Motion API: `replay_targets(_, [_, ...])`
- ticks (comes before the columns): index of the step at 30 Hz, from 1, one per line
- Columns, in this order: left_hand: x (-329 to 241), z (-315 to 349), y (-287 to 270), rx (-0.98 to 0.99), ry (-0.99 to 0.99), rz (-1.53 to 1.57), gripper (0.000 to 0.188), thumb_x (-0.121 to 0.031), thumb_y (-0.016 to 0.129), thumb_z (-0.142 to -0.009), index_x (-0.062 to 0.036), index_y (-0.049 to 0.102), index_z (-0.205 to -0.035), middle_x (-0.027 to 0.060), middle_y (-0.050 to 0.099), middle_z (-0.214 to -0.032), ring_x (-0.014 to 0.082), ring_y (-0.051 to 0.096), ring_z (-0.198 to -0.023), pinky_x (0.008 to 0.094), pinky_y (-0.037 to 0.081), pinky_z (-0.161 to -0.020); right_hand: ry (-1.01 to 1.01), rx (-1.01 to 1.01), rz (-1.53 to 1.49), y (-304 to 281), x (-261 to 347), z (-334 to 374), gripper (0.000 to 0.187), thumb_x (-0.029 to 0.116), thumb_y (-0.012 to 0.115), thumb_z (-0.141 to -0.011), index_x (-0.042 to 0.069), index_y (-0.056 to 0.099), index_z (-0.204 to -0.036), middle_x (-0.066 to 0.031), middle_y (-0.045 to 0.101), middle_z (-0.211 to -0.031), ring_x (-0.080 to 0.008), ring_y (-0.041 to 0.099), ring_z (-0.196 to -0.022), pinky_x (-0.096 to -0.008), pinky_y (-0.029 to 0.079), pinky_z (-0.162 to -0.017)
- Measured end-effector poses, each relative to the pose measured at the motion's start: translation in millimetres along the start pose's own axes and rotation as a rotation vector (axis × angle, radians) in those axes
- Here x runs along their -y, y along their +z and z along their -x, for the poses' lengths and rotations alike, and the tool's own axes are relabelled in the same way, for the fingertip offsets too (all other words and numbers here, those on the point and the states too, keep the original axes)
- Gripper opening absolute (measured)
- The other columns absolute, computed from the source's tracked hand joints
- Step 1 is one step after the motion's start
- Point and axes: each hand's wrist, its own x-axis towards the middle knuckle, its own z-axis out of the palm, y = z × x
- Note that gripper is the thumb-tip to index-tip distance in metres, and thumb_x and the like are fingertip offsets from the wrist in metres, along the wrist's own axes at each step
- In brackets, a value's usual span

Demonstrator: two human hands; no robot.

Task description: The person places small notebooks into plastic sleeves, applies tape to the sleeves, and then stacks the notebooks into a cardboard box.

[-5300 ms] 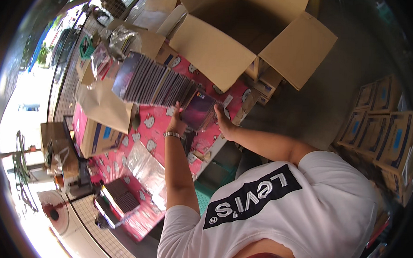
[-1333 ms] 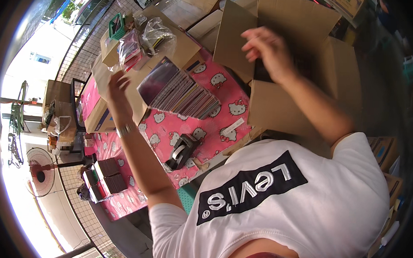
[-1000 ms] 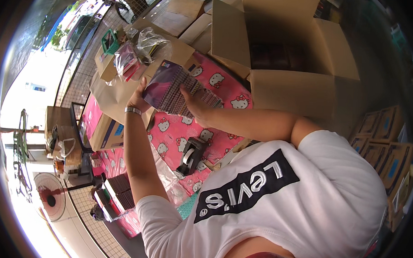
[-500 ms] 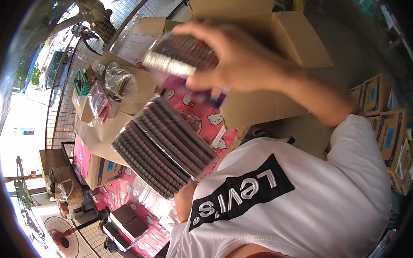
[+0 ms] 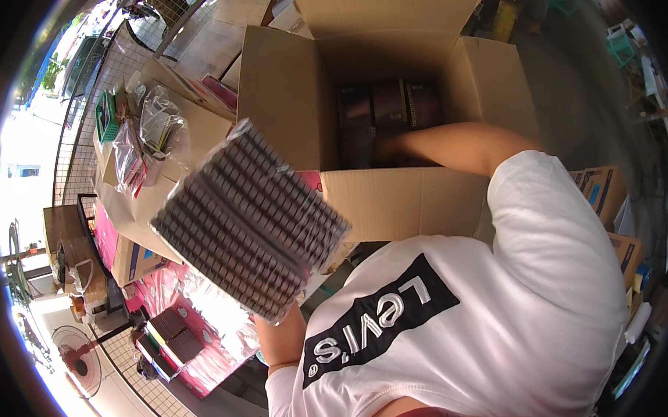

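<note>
A large stack of spiral notebooks point(image 5: 249, 224) in clear plastic wrap lies across my left forearm point(image 5: 281, 339). My left hand is hidden beneath this stack and holds it up, with rows of dark coil bindings facing upward. My right arm reaches over the near flap of an open cardboard box point(image 5: 393, 203). Deep in its shadow is my right hand point(image 5: 390, 146), beside a dark notebook pack point(image 5: 356, 147); its fingers are too dark to make out. Other dark spiral notebooks point(image 5: 391, 104) lie side by side toward the box's far wall.
Left of the box, a carton point(image 5: 139, 209) carries plastic-bagged items and a green basket point(image 5: 107, 116). More dark notebooks point(image 5: 175, 335) sit on a pink-covered table point(image 5: 218, 351) at lower left, near a fan point(image 5: 78, 361). Further cartons point(image 5: 599, 192) stand at right behind my arm.
My right hand has moved from above the table, where it gripped a plastic-wrapped notebook pack, right and down into the box. The stack on my left hand has tilted and shifted slightly left.
</note>
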Motion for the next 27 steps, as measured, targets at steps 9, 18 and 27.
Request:
replay_targets(9, [31.5,-133.7,88.1,-0.012,-0.255,0.102,0.033,-0.010,0.059,-0.079,-0.0052,0.054,-0.110,0.0099,0.063,-0.101,0.0224,0.064,-0.089,0.0368,0.055,-0.079,-0.489,0.207,-0.448,-92.2,97.9,126.2,0.066,0.029,0.071,-0.083,0.002,0.041,-0.135,-0.0122,0.056,-0.122,-0.0215,0.052,-0.115,-0.0378,0.041,-0.100])
replay_targets(18, [56.4,-157.8,111.6,0.040,0.068,-0.213,0.041,0.001,0.059,-0.074,-0.0033,0.048,-0.114,0.0056,0.058,-0.095,0.0164,0.063,-0.081,0.0289,0.056,-0.071,0.187,0.038,-0.303,-37.4,-31.1,28.8,0.079,0.039,0.072,-0.081,0.004,0.032,-0.140,-0.0146,0.054,-0.124,-0.0218,0.055,-0.111,-0.0354,0.047,-0.092])
replay_targets(27, [63.7,-154.4,90.4,0.029,-0.075,-0.121,0.042,0.003,0.063,-0.072,-0.0029,0.045,-0.110,0.0050,0.057,-0.094,0.0145,0.059,-0.080,0.0284,0.051,-0.076,-0.129,0.360,-1.118,-78.2,11.6,53.3,0.084,0.047,0.068,-0.082,0.005,0.029,-0.143,-0.0162,0.047,-0.134,-0.0245,0.050,-0.120,-0.0350,0.043,-0.096])
